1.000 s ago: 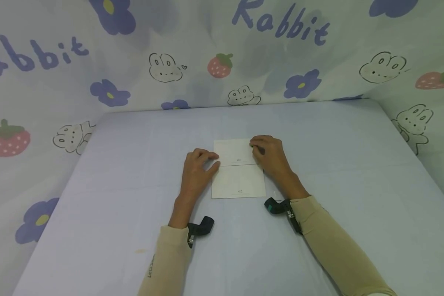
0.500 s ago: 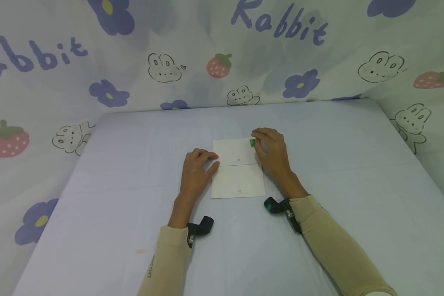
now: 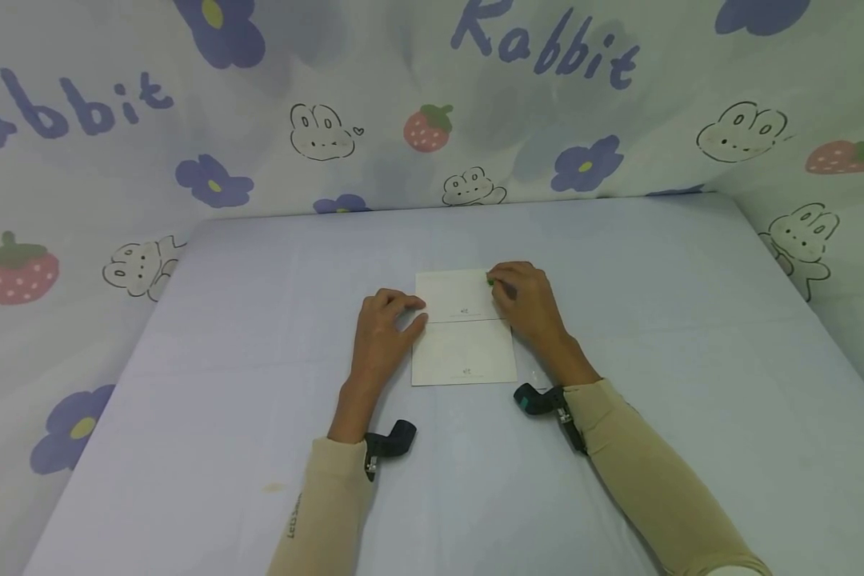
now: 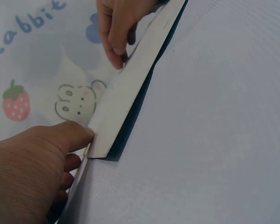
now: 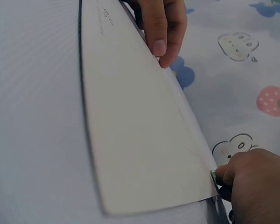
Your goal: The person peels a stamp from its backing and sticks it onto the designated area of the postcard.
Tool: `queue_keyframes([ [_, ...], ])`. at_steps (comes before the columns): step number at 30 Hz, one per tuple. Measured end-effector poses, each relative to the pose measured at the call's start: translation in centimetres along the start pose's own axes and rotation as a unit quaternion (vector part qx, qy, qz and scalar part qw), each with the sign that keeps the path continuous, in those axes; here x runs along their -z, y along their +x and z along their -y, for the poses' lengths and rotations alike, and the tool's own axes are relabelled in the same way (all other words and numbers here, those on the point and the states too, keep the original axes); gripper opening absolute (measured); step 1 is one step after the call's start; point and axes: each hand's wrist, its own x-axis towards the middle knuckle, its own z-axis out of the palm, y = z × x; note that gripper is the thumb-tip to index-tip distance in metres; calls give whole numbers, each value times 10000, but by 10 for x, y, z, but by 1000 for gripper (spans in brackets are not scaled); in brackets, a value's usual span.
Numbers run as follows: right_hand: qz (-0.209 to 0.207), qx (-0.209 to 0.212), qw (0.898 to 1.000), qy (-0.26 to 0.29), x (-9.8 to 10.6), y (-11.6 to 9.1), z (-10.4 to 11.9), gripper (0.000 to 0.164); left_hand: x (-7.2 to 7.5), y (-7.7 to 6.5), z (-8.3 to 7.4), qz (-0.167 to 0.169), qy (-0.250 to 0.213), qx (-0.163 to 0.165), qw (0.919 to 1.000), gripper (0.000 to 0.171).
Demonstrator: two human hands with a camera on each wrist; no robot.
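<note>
Cream card [image 3: 464, 348], creased across the middle, lies open on the white worktop [image 3: 655, 320], about midway between its left and right edges, well short of the back edge. Right hand [image 3: 531, 300]: thumb and forefinger pinch a small green piece [image 3: 490, 281] at the card's far right corner. Can't tell whether the piece is stuck down. Left hand [image 3: 383, 332]: thumb and forefinger spread slightly apart, tips resting on the card's left edge by the crease; other fingers bent. Left wrist view: dark strip along the card's near edge, underside or shadow unclear. Both arms in tan sleeves [image 3: 641, 472], black camera [image 3: 392, 440] on each wrist. Printed cloth [image 3: 252, 88] stands behind the worktop's back edge: rabbits, strawberries, blue flowers.
</note>
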Motion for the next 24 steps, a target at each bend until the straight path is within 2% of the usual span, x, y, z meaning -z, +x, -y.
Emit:
queue_keyframes([
  [5, 210, -385, 9989, -141, 2, 0, 2, 18, 0, 1, 0, -3, 31, -24, 10000, 17],
  [12, 237, -335, 9989, -231, 1, 0, 2, 18, 1, 0, -3, -14, 34, 8, 10000, 17],
  [14, 0, -102, 9995, -308, 2, 1, 3, 17, 1, 0, -3, -31, 22, 3, 10000, 17],
  [16, -426, 233, 9985, -253, 2, 2, 5, 16, 1, -1, -3, -35, 21, 4, 10000, 17],
  [20, -1309, 773, 9883, 99, 4, 4, 9, 17, 0, -1, -2, -39, 26, 0, 10000, 17],
  [22, -1467, 839, 9853, 230, 5, 3, 9, 17, -1, -1, -1, -38, 15, -6, 10000, 17],
  [24, -1419, 756, 9867, 253, 5, 3, 9, 17, -1, 0, -1, -53, -6, -31, 10000, 17],
])
